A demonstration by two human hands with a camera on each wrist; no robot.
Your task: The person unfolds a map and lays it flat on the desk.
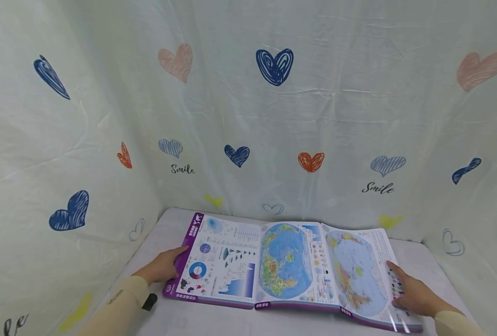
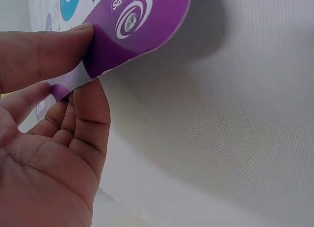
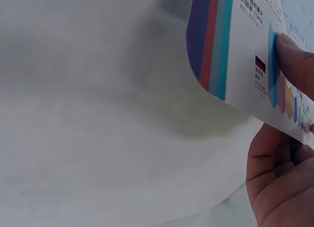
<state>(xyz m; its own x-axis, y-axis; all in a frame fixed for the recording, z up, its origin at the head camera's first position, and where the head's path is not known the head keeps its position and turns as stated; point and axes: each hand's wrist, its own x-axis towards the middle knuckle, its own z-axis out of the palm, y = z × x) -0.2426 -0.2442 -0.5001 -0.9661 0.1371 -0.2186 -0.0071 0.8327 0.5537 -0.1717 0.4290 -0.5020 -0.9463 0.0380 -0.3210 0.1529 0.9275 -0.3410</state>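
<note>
A fold-out world map [image 1: 285,261] with purple edges lies spread across the table in the head view, its panels showing charts and blue ocean maps. My left hand [image 1: 163,265] pinches its left edge. In the left wrist view, the thumb [image 2: 54,50] lies on top of the purple corner [image 2: 132,26] and curled fingers sit beneath it. My right hand [image 1: 416,291] grips the right edge. The right wrist view shows the thumb [image 3: 297,65] on the printed face and the fingers [image 3: 274,168] under the map's edge. Both held edges are lifted off the white surface.
A white table [image 1: 215,322] bears the map. Behind and beside it hang white curtains [image 1: 248,112] printed with hearts and "Smile" lettering. A small black object [image 1: 149,302] shows beside the left sleeve [image 1: 120,303].
</note>
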